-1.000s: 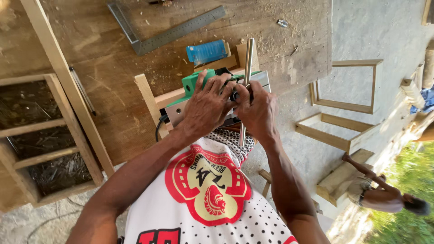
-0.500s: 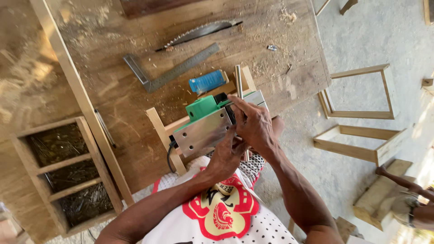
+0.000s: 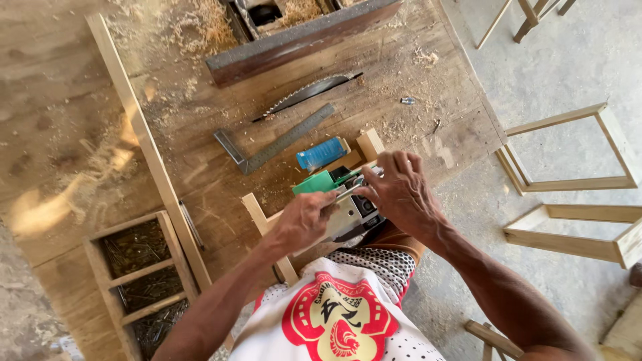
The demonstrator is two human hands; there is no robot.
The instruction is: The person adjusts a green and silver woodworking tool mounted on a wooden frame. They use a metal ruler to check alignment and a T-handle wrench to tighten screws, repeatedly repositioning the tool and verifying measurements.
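Green-bodied electric planer (image 3: 334,200) lies upturned at the bench (image 3: 200,174) edge, six o'clock from the blue box (image 3: 323,153). Your left hand (image 3: 304,219) steadies its metal sole; your right hand (image 3: 399,189) grips the front. You appear mid-adjustment, needing a firm hold next.

We see a green plastic planer (image 3: 334,200) with a dull metal sole, a rough, sawdusty wooden worktop (image 3: 200,154), a matt grey steel square (image 3: 277,140), and bare wood frames (image 3: 568,147).
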